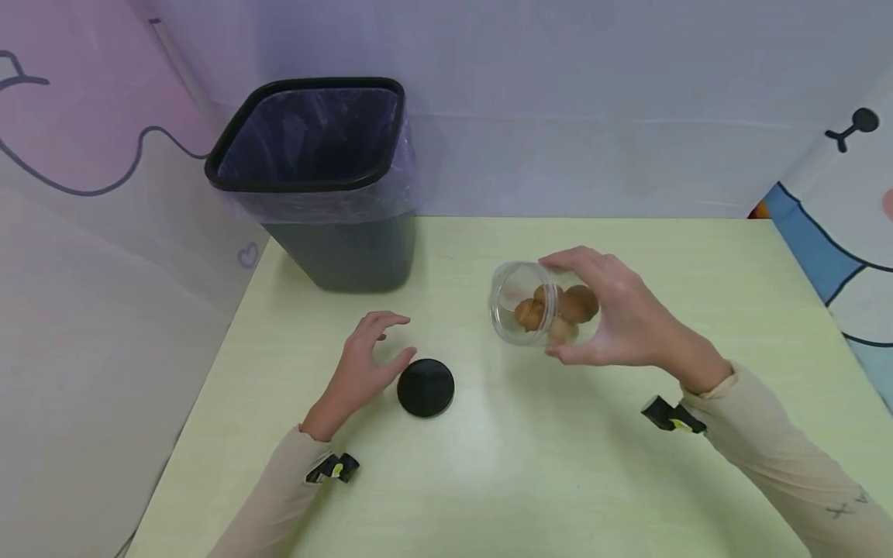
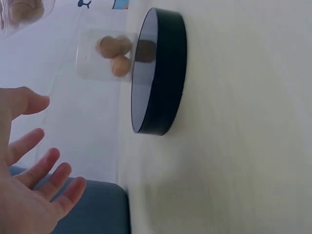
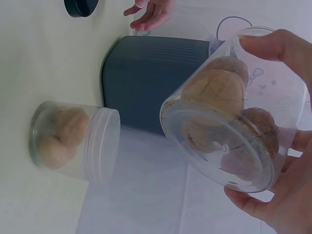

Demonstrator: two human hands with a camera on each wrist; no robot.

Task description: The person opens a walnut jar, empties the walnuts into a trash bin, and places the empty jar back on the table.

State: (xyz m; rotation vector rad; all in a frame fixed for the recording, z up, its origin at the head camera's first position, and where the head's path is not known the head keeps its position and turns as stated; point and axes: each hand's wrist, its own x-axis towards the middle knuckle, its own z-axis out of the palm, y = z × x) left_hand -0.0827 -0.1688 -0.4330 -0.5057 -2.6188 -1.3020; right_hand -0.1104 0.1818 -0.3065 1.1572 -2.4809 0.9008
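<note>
A pale yellow-green table [image 1: 530, 480] fills the lower view, with a soft glare patch near its middle. At eleven o'clock a dark bin [image 1: 328, 186] with a thin plastic liner stands on its far corner. Behind hangs a plain whitish-lavender wall [image 1: 593, 93], perhaps fabric; cartoon-printed sheets hang at nine [image 1: 63, 155] and three o'clock [image 1: 847, 225].

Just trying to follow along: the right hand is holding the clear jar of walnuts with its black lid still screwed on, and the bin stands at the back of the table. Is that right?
Not quite. The jar in the right hand is open: its black lid lies flat on the table beside the left hand, as the head view shows. The walnuts and the bin are as you say.
</note>
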